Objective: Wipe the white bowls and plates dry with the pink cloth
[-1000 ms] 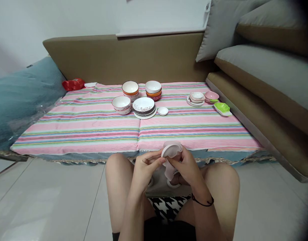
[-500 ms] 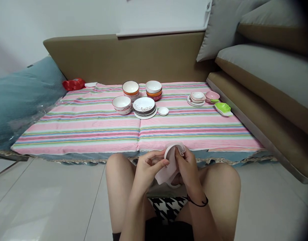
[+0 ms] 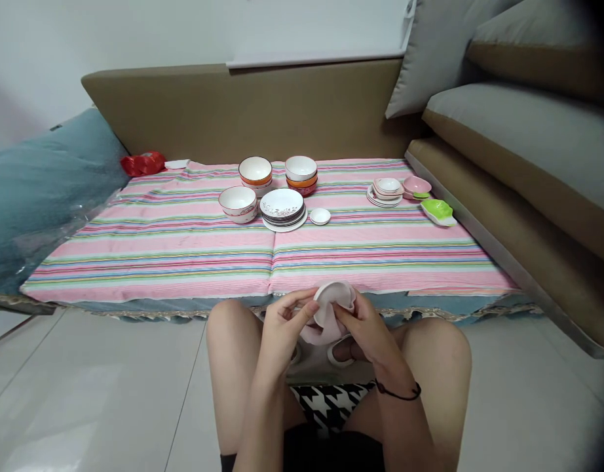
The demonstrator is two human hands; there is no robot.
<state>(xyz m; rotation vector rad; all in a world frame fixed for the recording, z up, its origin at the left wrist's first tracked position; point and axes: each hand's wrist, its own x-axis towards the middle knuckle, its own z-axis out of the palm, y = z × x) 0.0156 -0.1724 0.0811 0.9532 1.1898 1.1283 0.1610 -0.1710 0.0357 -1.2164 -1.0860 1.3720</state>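
Note:
Above my knees, a small white dish (image 3: 324, 308) is tilted up between my hands. My left hand (image 3: 288, 326) pinches its left edge between thumb and fingers. A pale pink cloth (image 3: 318, 335) hangs below the dish and is bunched against its inner face. My right hand (image 3: 369, 328) is closed on the cloth, with the thumb pressed into the dish. The right fingers behind the cloth are hidden. A similar small white dish (image 3: 320, 216) lies on the striped cloth beyond my hands, beside a stack of plates (image 3: 282, 204).
On the striped cloth (image 3: 184, 262) stand a white bowl (image 3: 238, 203) and two bowl stacks (image 3: 255, 172) farther back. To the right are stacked small dishes (image 3: 386, 191), a pink bowl (image 3: 416, 187) and a green leaf-shaped dish (image 3: 438, 212). Sofa cushions (image 3: 518, 137) border the right side.
The dish has turned so that more of its inner face shows. My right hand has shifted with the cloth, its thumb now lower inside the dish.

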